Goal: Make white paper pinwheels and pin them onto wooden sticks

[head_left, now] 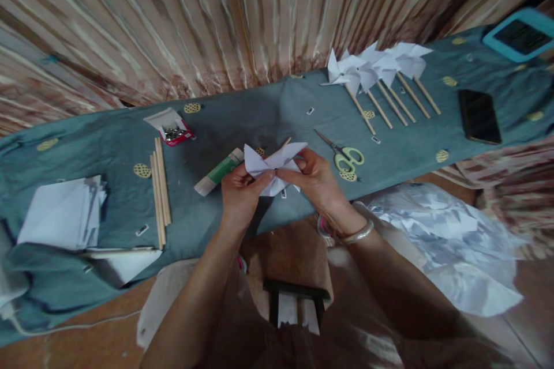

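Observation:
A white paper pinwheel [283, 157] is held between my two hands above the cloth-covered table. My left hand [240, 193] grips its left side, the thumb pressed near the centre. From the right, my right hand [318, 180] pinches the paper, its thumb also at the middle, where a small dark spot shows. The tip of a wooden stick [286, 142] sticks out behind the blades; the rest of it is hidden. Close to my left hand lies a green and white tube [220, 172]. Scissors with green handles [344, 155] rest to the right of my right hand.
Several finished pinwheels [376, 66] lie at the back right, near a black phone [479, 116] and a blue-framed clock [521, 34]. Leftward are a box of pins [173, 131], wooden sticks [159, 193] and stacked white paper [63, 213]. A plastic bag of paper scraps [445, 236] sits below the table edge.

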`<act>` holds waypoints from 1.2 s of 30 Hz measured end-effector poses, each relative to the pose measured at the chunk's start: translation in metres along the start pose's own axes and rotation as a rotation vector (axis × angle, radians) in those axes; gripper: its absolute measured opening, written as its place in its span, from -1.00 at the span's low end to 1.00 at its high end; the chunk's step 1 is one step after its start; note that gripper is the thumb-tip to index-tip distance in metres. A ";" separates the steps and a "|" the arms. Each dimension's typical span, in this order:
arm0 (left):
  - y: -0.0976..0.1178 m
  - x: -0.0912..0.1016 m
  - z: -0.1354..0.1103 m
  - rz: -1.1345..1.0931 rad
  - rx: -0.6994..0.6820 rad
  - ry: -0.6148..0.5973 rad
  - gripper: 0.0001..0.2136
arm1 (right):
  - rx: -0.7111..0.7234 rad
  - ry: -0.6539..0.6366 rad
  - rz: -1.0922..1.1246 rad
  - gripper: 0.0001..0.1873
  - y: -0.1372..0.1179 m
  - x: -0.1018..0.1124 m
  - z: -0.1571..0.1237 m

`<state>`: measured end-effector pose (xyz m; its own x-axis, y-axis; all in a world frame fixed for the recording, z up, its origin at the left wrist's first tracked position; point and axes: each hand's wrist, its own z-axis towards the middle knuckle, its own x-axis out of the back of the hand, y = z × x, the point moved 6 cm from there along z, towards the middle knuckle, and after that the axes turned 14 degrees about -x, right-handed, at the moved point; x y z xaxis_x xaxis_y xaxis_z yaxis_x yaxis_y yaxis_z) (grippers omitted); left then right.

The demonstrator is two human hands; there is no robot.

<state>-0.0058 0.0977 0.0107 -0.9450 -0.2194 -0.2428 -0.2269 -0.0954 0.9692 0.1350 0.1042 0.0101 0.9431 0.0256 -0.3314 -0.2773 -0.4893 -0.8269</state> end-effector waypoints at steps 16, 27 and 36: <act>-0.003 -0.002 -0.002 -0.070 0.078 0.000 -0.76 | -0.034 -0.023 0.003 -0.57 0.000 0.000 -0.001; 0.008 0.002 0.004 0.032 -0.014 -0.040 -0.71 | -0.003 0.038 0.014 -0.62 -0.008 0.010 -0.003; 0.014 0.009 0.017 0.715 -0.409 -0.340 -0.87 | 0.113 0.166 -0.008 -0.68 -0.044 0.045 -0.015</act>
<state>-0.0219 0.1105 0.0232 -0.8621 -0.0654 0.5025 0.4841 -0.3993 0.7786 0.1929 0.1145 0.0384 0.9601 -0.1195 -0.2529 -0.2797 -0.3881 -0.8781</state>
